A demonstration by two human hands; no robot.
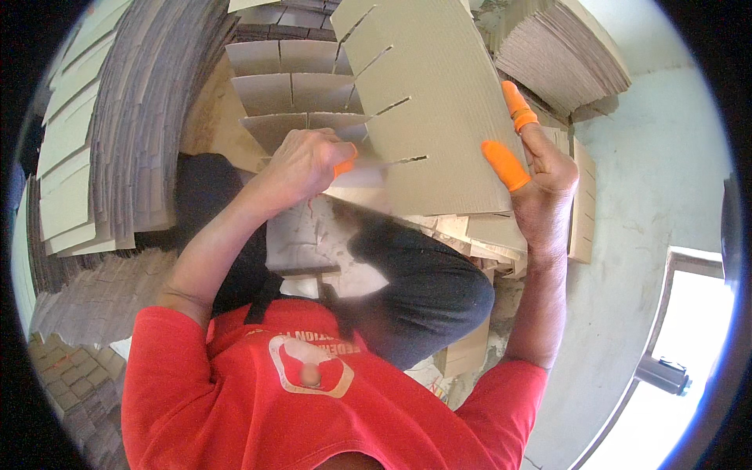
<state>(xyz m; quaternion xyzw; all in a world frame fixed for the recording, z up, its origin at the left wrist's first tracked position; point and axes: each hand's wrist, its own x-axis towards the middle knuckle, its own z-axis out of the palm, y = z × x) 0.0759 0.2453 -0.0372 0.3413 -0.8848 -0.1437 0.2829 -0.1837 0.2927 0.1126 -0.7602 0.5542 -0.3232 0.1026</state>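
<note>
My right hand point(540, 172) grips the right edge of a large cardboard sheet point(431, 86), with orange finger covers on its thumb and forefinger. Several slots run in from the sheet's left edge. Smaller notched cardboard strips point(313, 92) stand in a row, meeting the sheet at its upper slots. My left hand point(305, 164) is closed beside the nearest slot, an orange cover on its thumb. A cardboard strip point(368, 174), blurred and partly hidden by the fingers, runs from this hand toward that slot.
Tall stacks of slotted cardboard point(141, 117) rise at the left, with more bundles point(66, 376) at the lower left. Another cardboard stack point(556, 55) leans at the far right near a pale wall point(627, 172). My bent legs point(423, 290) lie below the sheet.
</note>
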